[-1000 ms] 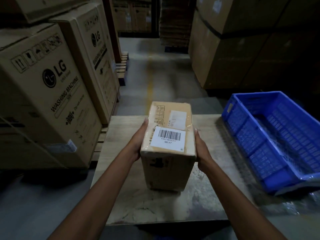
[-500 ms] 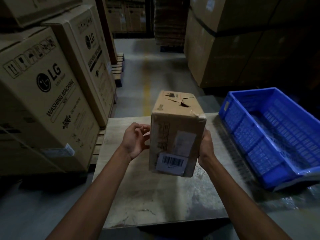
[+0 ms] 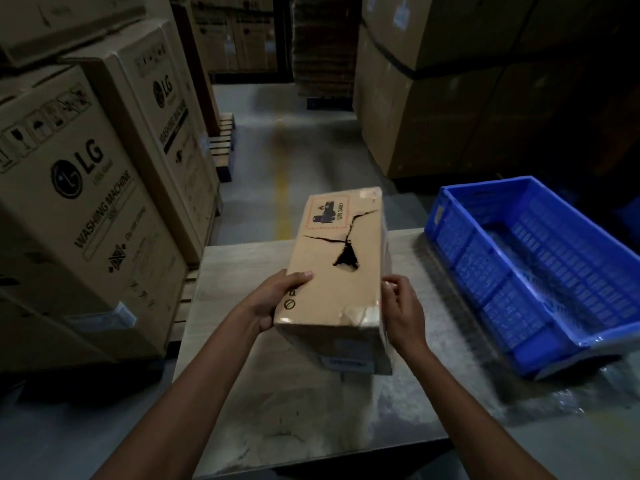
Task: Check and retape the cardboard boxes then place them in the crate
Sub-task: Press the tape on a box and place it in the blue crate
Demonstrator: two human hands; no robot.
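A small brown cardboard box (image 3: 329,292) is held above the wooden table (image 3: 242,393), its torn face up: a black hole with cracks spreading from it, and a red-bordered label at the far end. My left hand (image 3: 273,303) grips the box's near left corner, fingers curled over the top edge. My right hand (image 3: 403,310) holds the near right edge, fingers curled at the side. The barcode label is on the face turned toward me and down, barely seen. The blue plastic crate (image 3: 485,268) stands to the right, lined with clear plastic, with no box inside.
Large LG washing machine cartons (image 3: 79,209) are stacked on pallets at the left. More big cartons (image 3: 450,98) rise at the back right. A concrete aisle with a yellow line (image 3: 282,174) runs ahead between them. Crumpled clear plastic lies by the crate's near corner.
The box was turned over: the barcode face rolled toward me and down, and the torn face came up. My left hand let go briefly, then took the near left corner.
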